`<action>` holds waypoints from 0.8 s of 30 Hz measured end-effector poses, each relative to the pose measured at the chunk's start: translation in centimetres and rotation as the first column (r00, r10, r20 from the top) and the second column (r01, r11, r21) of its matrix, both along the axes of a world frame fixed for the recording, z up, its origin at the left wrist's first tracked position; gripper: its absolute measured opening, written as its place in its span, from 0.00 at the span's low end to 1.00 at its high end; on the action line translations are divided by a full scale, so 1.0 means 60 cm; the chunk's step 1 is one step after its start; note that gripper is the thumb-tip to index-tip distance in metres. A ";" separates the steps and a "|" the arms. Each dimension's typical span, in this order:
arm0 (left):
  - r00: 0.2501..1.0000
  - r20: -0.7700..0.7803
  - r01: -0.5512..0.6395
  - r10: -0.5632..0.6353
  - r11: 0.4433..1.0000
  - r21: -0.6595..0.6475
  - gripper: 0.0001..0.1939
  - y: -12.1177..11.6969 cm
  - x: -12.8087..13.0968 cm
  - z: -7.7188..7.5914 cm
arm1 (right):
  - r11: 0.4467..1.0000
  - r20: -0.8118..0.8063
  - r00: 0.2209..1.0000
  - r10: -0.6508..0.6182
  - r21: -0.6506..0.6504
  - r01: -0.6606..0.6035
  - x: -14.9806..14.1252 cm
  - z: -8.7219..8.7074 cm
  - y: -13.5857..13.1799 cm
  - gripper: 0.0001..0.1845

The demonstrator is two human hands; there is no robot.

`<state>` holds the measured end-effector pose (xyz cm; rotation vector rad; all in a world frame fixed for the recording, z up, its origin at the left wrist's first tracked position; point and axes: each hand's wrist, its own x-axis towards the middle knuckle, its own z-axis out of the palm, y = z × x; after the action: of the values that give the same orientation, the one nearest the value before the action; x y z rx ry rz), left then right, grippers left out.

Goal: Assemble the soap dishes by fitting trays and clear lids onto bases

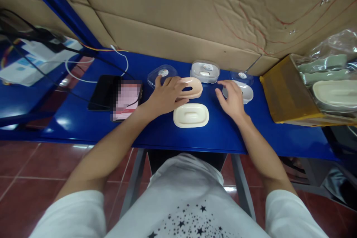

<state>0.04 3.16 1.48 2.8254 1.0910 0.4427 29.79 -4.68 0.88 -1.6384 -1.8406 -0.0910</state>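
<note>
My left hand (169,95) is closed around the left end of a peach oval plastic piece (196,88) with a slot in its middle. The thumb lies along its near side and the fingers reach over the far side. Just below it on the table rests a cream oval plastic piece (191,115) with a raised centre. My right hand (232,98) has thumb and fingers apart over the left part of a pale grey oval dish (248,95), partly hiding it; whether it touches the dish I cannot tell.
Behind the hands stand a clear-covered grey case (205,72) and clear plastic covers (156,74) with round stickers. On the blue table (220,134) are a phone (126,100), a black object (103,92) and cables. At right is a cardboard box (281,93) of plastic parts.
</note>
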 end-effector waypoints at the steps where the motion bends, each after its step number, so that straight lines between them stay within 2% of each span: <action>1: 0.999 0.004 0.037 -0.037 0.999 -0.020 0.32 -0.002 0.001 0.000 | 0.999 0.032 0.999 -0.038 -0.012 0.038 0.014 0.009 -0.002 0.21; 4: 0.986 -0.032 0.160 -0.164 0.981 -0.114 0.43 -0.010 0.005 0.001 | 0.982 0.145 0.983 -0.111 -0.135 0.131 0.067 0.029 -0.011 0.24; 8: 0.972 -0.092 0.195 -0.216 0.961 -0.198 0.52 -0.015 0.008 -0.002 | 0.952 0.243 0.967 -0.073 -0.271 0.140 0.116 0.029 -0.019 0.31; 17: 0.969 -0.157 0.157 -0.193 0.963 -0.218 0.47 0.000 0.000 0.000 | 0.926 0.221 0.973 0.072 -0.378 0.017 0.103 0.023 -0.021 0.29; 20: 0.973 -0.158 0.128 -0.166 0.965 -0.227 0.44 0.006 -0.004 0.002 | 0.930 0.229 0.972 0.053 -0.365 0.035 0.116 0.020 -0.018 0.30; 24: 0.976 -0.157 0.104 -0.148 0.961 -0.257 0.43 0.011 -0.005 0.005 | 0.909 0.216 0.976 0.024 -0.410 0.069 0.137 0.017 -0.013 0.28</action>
<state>-0.23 3.81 1.78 2.7268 0.9111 0.0419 37.99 -5.45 1.91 -2.0070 -2.1145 0.1289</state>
